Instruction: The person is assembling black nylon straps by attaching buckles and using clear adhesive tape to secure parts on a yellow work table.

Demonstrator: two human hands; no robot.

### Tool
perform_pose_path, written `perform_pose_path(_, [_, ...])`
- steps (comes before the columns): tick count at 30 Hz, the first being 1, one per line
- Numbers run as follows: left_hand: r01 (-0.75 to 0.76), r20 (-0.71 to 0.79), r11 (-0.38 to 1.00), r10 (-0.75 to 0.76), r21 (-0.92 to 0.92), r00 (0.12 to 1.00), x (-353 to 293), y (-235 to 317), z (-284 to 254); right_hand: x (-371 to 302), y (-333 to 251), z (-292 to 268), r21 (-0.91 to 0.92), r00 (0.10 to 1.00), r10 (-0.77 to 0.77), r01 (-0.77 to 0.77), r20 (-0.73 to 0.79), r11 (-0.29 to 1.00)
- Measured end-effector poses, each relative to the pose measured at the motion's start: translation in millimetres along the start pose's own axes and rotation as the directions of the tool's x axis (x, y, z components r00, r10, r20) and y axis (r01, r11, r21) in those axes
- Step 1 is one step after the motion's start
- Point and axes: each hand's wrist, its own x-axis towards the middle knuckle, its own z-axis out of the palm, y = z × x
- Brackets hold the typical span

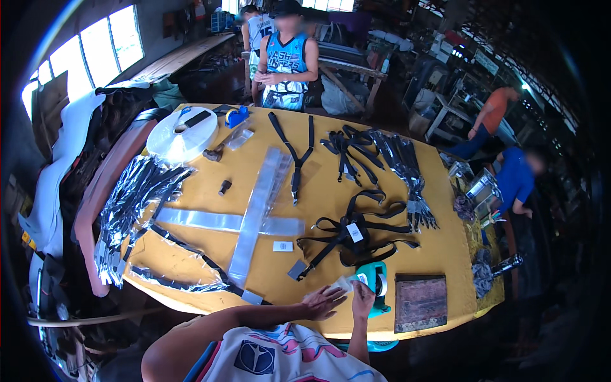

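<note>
At the near edge of the yellow table (210,254), my left hand (324,304) lies with its fingers stretched out over a piece of clear plastic (344,284). Close beside it on the right, my right hand (363,299) has its fingers pinched at the plastic's edge; what they hold is too small to make out. A teal tape dispenser (380,307) stands against the right hand. Beyond the hands lies a heap of black elastic straps (358,234) with white and grey tags. A small white card (283,246) rests left of the straps.
Long clear plastic sleeves (254,219) cross mid-table. Bagged black straps (137,204) pile at left, and more bundles (404,172) lie at the far right. A white roll (182,135) and blue tape dispenser (237,116) sit far left; a dark wooden board (421,303) is near right. Several people stand beyond.
</note>
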Motion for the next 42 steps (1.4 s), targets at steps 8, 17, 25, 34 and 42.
perform_pose_path(8, [-0.106, 0.125, 0.986, 0.090, 0.127, 0.988, -4, 12, 7, -26, 13, 12, -0.052, 0.997, -0.028, 0.024, -0.079, 0.998])
perform_pose_path(17, [0.267, -0.005, 0.886, -0.287, 0.378, 0.958, -27, -6, 38, 0, 26, 11, 0.071, 0.986, 0.062, -0.052, -0.154, 0.996])
perform_pose_path(25, [0.249, 0.210, 0.968, -0.245, 0.006, 0.947, 17, 31, -32, -3, 18, -1, 0.000, 0.990, 0.113, -0.114, -0.086, 0.993])
perform_pose_path(34, [0.212, 0.207, 0.977, -0.206, -0.008, 0.957, 7, -12, 27, -30, 18, 31, -0.147, 0.976, -0.152, 0.129, -0.157, 0.981])
perform_pose_path(42, [0.165, 0.245, 0.986, -0.165, 0.021, 0.955, 5, -9, 41, -37, 30, 32, -0.212, 0.986, -0.050, 0.016, -0.157, 0.977])
